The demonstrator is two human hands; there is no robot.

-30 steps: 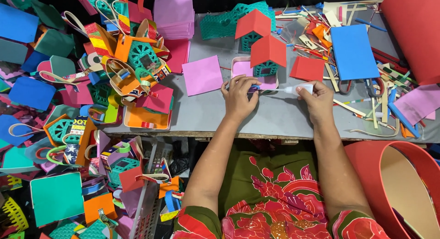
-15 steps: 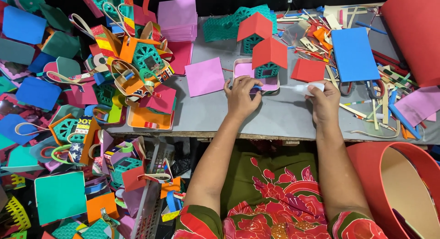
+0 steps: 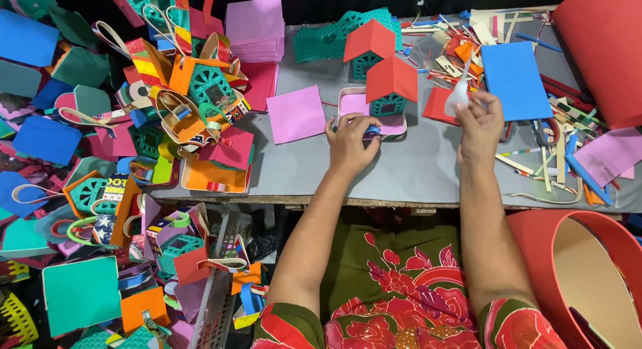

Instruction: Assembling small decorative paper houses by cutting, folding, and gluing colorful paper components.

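left hand (image 3: 350,143) flat on pink tray (image 3: 372,115); right hand (image 3: 479,125) raised gripping white bottle (image 3: 458,95).

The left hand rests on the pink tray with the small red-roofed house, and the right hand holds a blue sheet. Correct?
Not quite. In the head view the right hand holds a small white bottle, not the blue sheet. The left hand does rest on the pink tray.
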